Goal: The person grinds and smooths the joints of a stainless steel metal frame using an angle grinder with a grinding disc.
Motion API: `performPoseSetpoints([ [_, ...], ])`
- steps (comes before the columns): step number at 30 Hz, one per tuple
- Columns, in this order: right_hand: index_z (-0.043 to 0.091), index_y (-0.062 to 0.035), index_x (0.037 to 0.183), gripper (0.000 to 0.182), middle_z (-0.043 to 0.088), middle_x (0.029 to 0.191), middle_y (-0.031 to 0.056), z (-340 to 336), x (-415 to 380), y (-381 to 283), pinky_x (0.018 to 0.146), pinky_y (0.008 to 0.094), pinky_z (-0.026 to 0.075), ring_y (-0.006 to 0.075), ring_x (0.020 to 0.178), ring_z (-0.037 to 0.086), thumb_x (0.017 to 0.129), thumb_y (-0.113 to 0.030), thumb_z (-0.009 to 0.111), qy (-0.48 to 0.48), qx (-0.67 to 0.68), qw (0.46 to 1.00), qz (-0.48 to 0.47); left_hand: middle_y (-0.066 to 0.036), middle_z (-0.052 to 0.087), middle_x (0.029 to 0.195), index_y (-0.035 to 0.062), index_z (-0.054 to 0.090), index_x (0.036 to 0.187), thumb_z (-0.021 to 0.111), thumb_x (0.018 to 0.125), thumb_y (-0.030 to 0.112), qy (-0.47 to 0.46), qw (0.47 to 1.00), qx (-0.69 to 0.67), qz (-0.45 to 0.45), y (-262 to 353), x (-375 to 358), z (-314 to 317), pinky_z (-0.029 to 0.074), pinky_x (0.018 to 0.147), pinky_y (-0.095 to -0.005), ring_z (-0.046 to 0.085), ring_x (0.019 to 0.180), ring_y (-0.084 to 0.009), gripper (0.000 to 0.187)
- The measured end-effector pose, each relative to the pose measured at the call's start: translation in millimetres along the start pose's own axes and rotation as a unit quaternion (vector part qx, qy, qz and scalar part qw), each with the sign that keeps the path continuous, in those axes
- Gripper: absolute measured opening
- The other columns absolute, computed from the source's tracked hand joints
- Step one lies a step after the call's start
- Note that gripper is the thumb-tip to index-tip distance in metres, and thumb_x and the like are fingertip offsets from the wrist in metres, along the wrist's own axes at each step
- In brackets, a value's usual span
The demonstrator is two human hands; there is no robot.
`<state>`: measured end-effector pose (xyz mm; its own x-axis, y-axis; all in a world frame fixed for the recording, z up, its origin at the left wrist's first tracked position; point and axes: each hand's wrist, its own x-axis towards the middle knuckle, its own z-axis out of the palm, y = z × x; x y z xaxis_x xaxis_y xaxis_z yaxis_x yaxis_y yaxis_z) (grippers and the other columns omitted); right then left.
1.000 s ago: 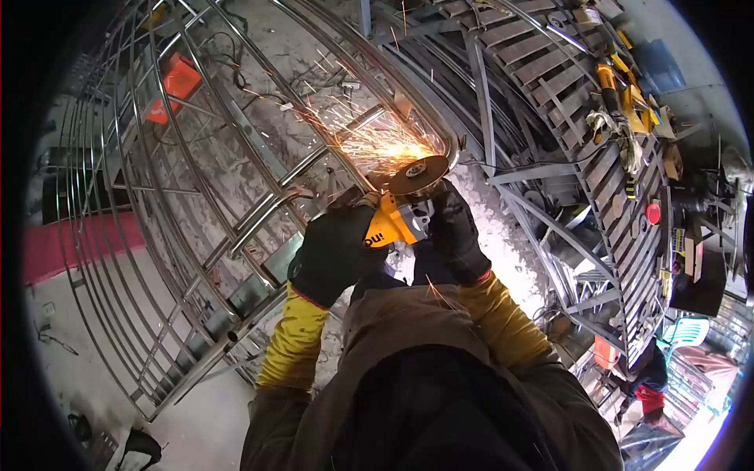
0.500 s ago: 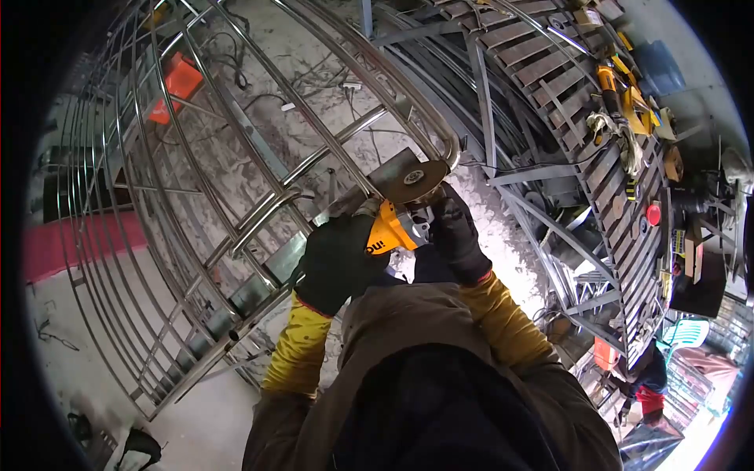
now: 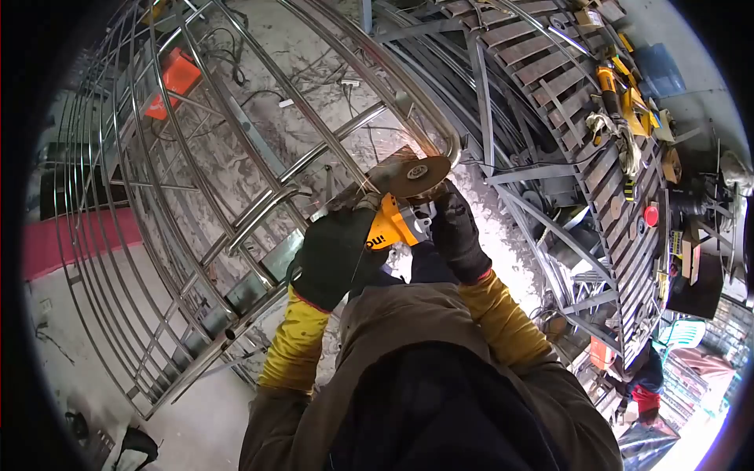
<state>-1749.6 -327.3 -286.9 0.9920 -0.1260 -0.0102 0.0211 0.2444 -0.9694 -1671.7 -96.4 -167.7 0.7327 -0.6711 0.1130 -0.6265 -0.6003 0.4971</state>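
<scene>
An orange-yellow angle grinder [image 3: 390, 225] is held between both hands, its brown disc [image 3: 422, 178] facing up at the corner of a shiny metal tube frame [image 3: 310, 161]. My left hand [image 3: 334, 255], in a dark glove, is closed around the grinder's body. My right hand [image 3: 459, 231], also gloved, is closed at the grinder's head side; its fingers are partly hidden, and I cannot make out a side handle. Orange sparks show beside the disc, near the frame's tubes. A flat metal plate [image 3: 393, 165] lies partly under the disc.
Right of the frame stands a slatted metal bench [image 3: 550, 67] with tools and a yellow power tool [image 3: 606, 78] on it. Long metal bars lie beneath. An orange box [image 3: 179, 74] and cables are on the floor beyond the frame. Another person's red sleeve [image 3: 648, 399] shows at lower right.
Sparks now fly around the disc, and an orange glow lights the tubes and plate. The hands and grinder have barely shifted; the view has moved slightly.
</scene>
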Motion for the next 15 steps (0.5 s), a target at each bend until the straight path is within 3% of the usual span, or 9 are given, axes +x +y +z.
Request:
performPoseSetpoints([
  [2,0.051,0.0045,0.151,0.069,0.06,0.102,-0.0025,5,0,6,0.08,0.0238,0.047,0.0081,0.088,0.058,0.092,-0.022,0.072,0.05,0.219,0.974,0.002,-0.017,0.07,0.096,0.0069,0.066,0.128,0.091,0.068,0.031,-0.004,1.0,0.0,0.007,1,3,-6,0.058,0.072,-0.0449,0.071,0.082,-0.037,0.069],
  [9,0.05,0.0042,0.152,0.07,0.059,0.101,-0.0044,6,2,-4,0.078,0.0229,0.047,0.007,0.087,0.057,0.092,-0.021,0.074,0.045,0.26,0.965,0.012,-0.017,0.069,0.095,0.007,0.066,0.123,0.089,0.07,0.034,0.002,1.0,0.01,0.023,-1,7,-7,0.057,0.07,-0.0461,0.07,0.079,-0.0378,0.063],
  [12,0.046,0.0037,0.156,0.07,0.06,0.104,-0.0029,2,1,0,0.083,0.0241,0.048,0.0074,0.09,0.057,0.096,-0.022,0.07,0.031,0.24,0.97,0.022,-0.018,0.071,0.098,0.0063,0.067,0.12,0.088,0.07,0.034,-0.024,1.0,-0.001,0.003,0,7,-7,0.058,0.07,-0.046,0.071,0.08,-0.0386,0.061],
  [14,0.041,0.0028,0.159,0.068,0.064,0.119,0.0021,8,0,-18,0.094,0.0271,0.049,0.011,0.102,0.061,0.1,-0.022,0.065,0.027,-0.007,1.0,-0.009,-0.019,0.071,0.098,0.006,0.067,0.119,0.088,0.071,0.032,0.001,1.0,-0.017,-0.021,2,2,-2,0.058,0.07,-0.0444,0.071,0.08,-0.0386,0.058],
  [15,0.041,0.0028,0.159,0.068,0.064,0.119,0.0021,11,0,-26,0.094,0.0271,0.049,0.011,0.102,0.061,0.1,-0.022,0.065,0.031,-0.004,0.999,-0.012,-0.02,0.071,0.098,0.0056,0.067,0.117,0.088,0.072,0.029,0.025,0.998,-0.034,-0.043,3,-1,0,0.058,0.07,-0.0428,0.072,0.081,-0.0386,0.055],
])
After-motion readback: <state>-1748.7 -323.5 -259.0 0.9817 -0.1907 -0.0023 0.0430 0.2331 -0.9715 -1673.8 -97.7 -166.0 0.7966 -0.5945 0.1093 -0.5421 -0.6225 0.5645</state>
